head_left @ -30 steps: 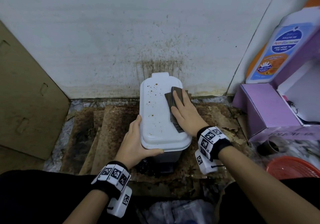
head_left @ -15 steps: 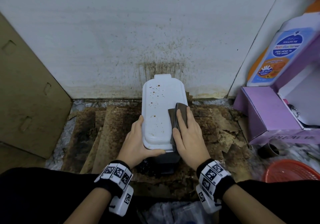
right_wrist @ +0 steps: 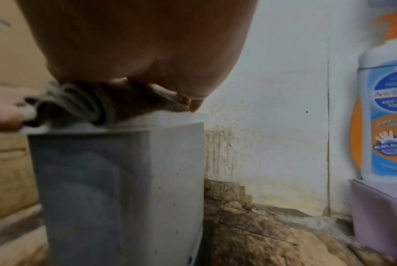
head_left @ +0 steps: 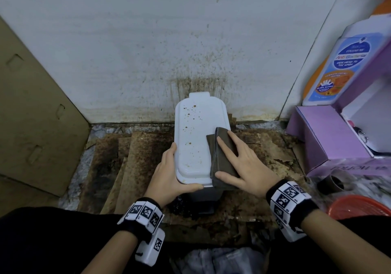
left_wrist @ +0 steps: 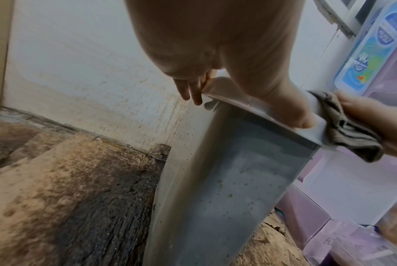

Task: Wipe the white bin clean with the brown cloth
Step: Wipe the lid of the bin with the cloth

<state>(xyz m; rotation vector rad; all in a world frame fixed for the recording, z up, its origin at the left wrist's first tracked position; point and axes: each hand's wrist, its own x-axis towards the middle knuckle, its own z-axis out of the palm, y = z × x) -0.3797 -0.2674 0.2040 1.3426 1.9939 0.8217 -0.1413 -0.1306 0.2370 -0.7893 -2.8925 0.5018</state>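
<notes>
The white bin [head_left: 194, 138] stands against the stained wall, its lid speckled with brown spots. My left hand [head_left: 169, 174] grips the lid's near left corner, thumb along the front edge [left_wrist: 290, 115] and fingers down the side. A folded brown cloth [head_left: 221, 157] lies over the lid's near right part. My right hand [head_left: 239, 163] presses flat on the cloth with straight, spread fingers. In the left wrist view the cloth [left_wrist: 343, 129] hangs over the lid's corner. The right wrist view shows the bunched cloth [right_wrist: 85, 106] on top of the grey bin body [right_wrist: 115, 189].
Stained cardboard sheets [head_left: 135, 159] cover the floor around the bin. A cardboard panel [head_left: 31, 115] leans at the left. At the right stand a purple box [head_left: 330, 138], a wash bottle [head_left: 340, 62], and an orange basket [head_left: 359, 208].
My right hand has drawn the cloth from the lid's far right part toward the near right corner. The left hand keeps its hold on the lid.
</notes>
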